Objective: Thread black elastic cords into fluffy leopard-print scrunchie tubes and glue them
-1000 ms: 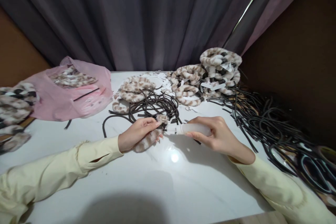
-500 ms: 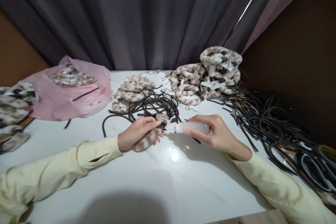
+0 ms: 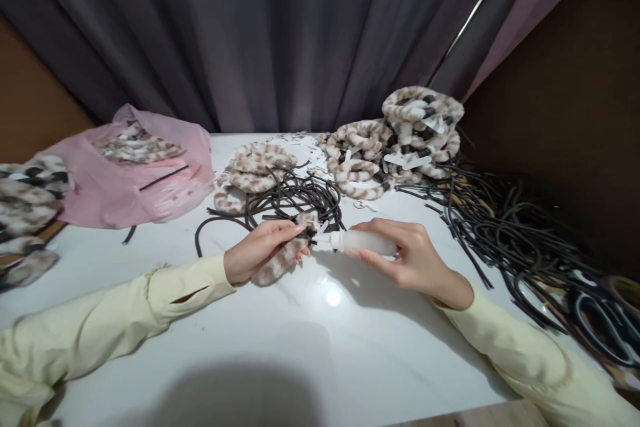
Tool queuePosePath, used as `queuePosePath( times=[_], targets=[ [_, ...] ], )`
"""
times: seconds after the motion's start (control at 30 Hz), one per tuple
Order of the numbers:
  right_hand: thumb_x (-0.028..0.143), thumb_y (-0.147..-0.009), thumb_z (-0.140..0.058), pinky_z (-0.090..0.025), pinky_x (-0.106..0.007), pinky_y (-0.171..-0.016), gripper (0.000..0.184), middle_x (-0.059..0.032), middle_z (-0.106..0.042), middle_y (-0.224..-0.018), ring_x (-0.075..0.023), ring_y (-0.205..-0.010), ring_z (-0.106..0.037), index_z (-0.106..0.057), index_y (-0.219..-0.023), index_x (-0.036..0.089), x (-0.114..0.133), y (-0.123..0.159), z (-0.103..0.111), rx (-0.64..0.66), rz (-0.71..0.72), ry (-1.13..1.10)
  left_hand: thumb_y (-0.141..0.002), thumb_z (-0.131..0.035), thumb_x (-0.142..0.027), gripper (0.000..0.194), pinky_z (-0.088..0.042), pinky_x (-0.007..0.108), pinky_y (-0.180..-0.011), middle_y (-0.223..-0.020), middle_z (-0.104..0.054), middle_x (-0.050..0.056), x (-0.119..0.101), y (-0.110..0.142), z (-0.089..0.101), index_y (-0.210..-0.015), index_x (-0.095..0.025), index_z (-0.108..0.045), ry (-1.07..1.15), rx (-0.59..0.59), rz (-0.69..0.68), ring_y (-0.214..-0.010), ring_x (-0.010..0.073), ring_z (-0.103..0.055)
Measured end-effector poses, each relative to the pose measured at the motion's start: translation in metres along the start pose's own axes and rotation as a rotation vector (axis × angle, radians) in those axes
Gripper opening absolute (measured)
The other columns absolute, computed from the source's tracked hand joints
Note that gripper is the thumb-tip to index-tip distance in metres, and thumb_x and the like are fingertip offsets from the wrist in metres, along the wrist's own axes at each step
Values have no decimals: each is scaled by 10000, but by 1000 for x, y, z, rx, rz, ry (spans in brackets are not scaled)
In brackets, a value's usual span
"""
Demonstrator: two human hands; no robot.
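My left hand [image 3: 265, 248] is closed on a plush fabric tube [image 3: 278, 265] with brown and white spots. A short dark cord end sticks out of the tube by my fingertips. My right hand [image 3: 407, 255] is wrapped round a translucent white squeeze bottle [image 3: 367, 242], held on its side. The bottle's narrow nozzle points left and meets the cord end, or lies very close to it; I cannot tell which. A loose heap of black cords [image 3: 300, 197] lies just behind my left hand.
A pink plastic bag [image 3: 195, 190] with spotted plush inside stands at the left. Spotted plush rings [image 3: 423, 107] are piled at the back right, more plush loops [image 3: 263, 163] at the back centre. Many black cords [image 3: 480, 227] and scissors [image 3: 600, 327] lie along the right side.
The bottle has shifted slightly left, and its nozzle sits closer to the cord end. Both hands keep their hold.
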State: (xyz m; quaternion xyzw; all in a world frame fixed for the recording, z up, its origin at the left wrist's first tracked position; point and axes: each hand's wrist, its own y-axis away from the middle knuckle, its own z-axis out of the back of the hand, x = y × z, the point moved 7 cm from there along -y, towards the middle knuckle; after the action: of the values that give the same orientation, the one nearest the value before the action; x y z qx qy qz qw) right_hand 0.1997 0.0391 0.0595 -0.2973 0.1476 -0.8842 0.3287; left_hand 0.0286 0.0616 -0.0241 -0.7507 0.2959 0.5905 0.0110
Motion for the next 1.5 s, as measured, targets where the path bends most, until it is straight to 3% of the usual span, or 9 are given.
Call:
queuePosePath(
  times=[1.13,1.27,1.5],
  targets=[
    [281,-780,-634,-483,-224,-583,202,-74,-691,-806,-146,-641,-626,-641,-905,122,5,1,0,-25,55,-21,-760,-641,-350,271,-449,185,-510,-655,-652,60,0,-1,-1,-707,-89,-591,25,7,-5,-498,78,-542],
    [261,-781,-630,-489,-224,-592,163,-57,-687,-792,-143,-641,-624,-639,-892,141,7,0,-2,17,51,-30,-758,-644,-344,266,-451,190,-512,-651,-649,60,-1,-1,-1,-706,-87,-594,26,-4,-2,-492,78,-536],
    [269,-790,-617,-504,-232,-611,172,-66,-698,-824,-159,-680,-645,-634,-911,148,7,1,0,-30,55,-32,-758,-642,-348,272,-454,193,-516,-655,-652,65,-2,-1,0,-703,-87,-589,22,-4,-11,-499,82,-544]
  ],
)
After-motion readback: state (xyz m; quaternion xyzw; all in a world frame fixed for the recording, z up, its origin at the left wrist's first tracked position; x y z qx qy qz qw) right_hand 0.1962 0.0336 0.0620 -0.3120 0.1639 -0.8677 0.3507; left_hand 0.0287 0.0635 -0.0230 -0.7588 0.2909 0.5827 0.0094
